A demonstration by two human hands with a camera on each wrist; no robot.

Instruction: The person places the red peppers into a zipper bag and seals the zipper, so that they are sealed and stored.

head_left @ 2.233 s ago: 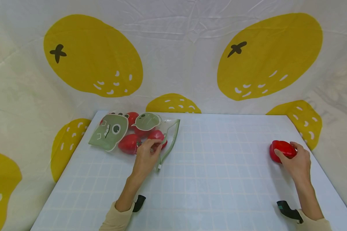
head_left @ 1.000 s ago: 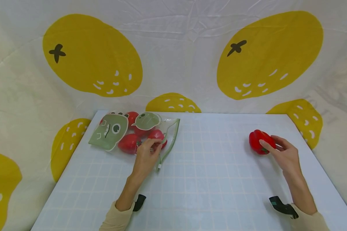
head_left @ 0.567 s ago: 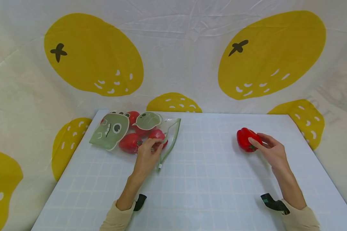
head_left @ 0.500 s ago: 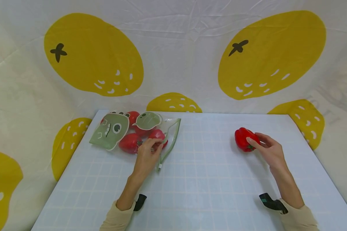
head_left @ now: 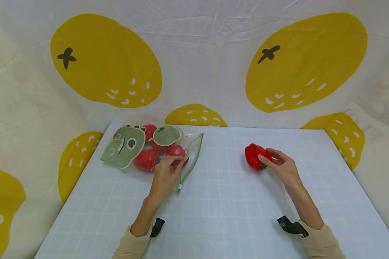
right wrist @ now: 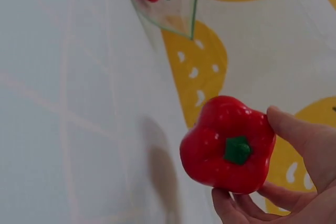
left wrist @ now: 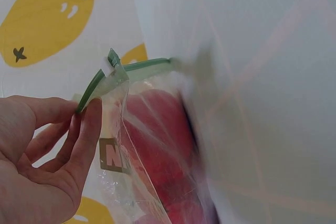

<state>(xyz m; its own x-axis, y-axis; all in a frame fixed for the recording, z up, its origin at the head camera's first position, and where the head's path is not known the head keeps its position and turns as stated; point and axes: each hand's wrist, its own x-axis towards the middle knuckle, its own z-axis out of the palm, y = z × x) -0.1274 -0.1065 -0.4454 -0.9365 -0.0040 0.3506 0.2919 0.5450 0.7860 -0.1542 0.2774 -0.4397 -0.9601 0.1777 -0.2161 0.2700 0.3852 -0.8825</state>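
Observation:
A red bell pepper (head_left: 255, 156) with a green stem is held by my right hand (head_left: 282, 168), raised above the table's right half. In the right wrist view, thumb and fingers grip the pepper (right wrist: 226, 142) from its sides. My left hand (head_left: 165, 176) pinches the green-edged mouth of a clear zip bag (head_left: 123, 146) with a green cartoon print. Several red vegetables (head_left: 146, 160) lie inside the bag, partly hidden by the print. The left wrist view shows thumb and fingers on the green edge (left wrist: 90, 88), its mouth spread somewhat apart.
A white table (head_left: 214, 216) with a faint grid lies under both hands. Behind it hangs a pale cloth (head_left: 201, 64) with yellow fruit prints. Each wrist carries a small black camera mount (head_left: 291, 226).
My right hand has lifted the bell pepper from the table's right side and carried it left toward the middle. My left hand stays at the bag's mouth.

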